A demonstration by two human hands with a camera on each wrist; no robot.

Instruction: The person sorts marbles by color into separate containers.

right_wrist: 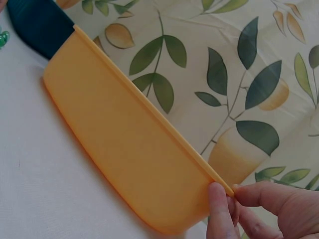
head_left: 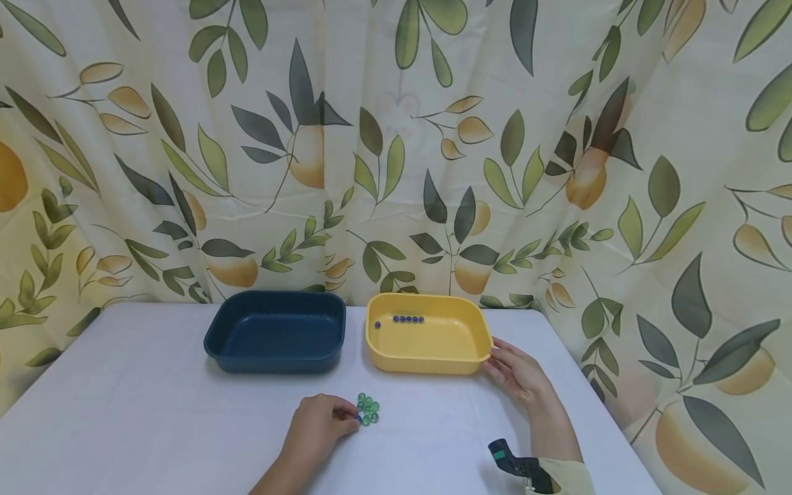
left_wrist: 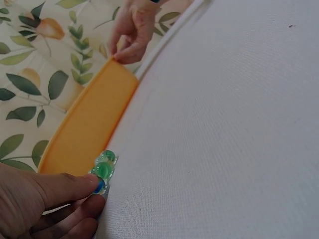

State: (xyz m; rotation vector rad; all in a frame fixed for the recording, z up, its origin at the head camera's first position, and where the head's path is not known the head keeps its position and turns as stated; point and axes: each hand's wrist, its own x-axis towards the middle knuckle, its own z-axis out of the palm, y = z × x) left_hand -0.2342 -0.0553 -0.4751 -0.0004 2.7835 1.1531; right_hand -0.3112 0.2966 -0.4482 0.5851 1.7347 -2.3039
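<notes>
1. Landmark: the yellow tray (head_left: 458, 330), upright on the white counter (head_left: 155, 385). All positions below are given relative to it, as seen from the person's side.
2. Left hand (head_left: 322, 419): in front of the yellow tray, near its front left corner. Thumb and finger are nearly closed, pinching one blue marble (left_wrist: 99, 186) at the tips. Whether this marble is clear of the counter cannot be told.
3. Green marbles (head_left: 375, 406): a tight cluster on the counter, in front of the yellow tray's front left corner and well apart from its wall. The pinched blue marble is at the cluster's left edge.
4. Right hand (head_left: 520, 371): at the right end of the yellow tray. Thumb and fingers are closed on the rim, one to each side of it.
5. Tray contents: a row of blue marbles (head_left: 408, 320) lies inside the yellow tray, left of its middle. A single blue marble (head_left: 377, 324) lies apart from the row, near the left wall.
6. Navy tray (head_left: 272, 364): upright, just left of the yellow tray, with a narrow gap between.
7. Leaf-and-fruit cloth (head_left: 402, 227): hangs behind the yellow tray.
</notes>
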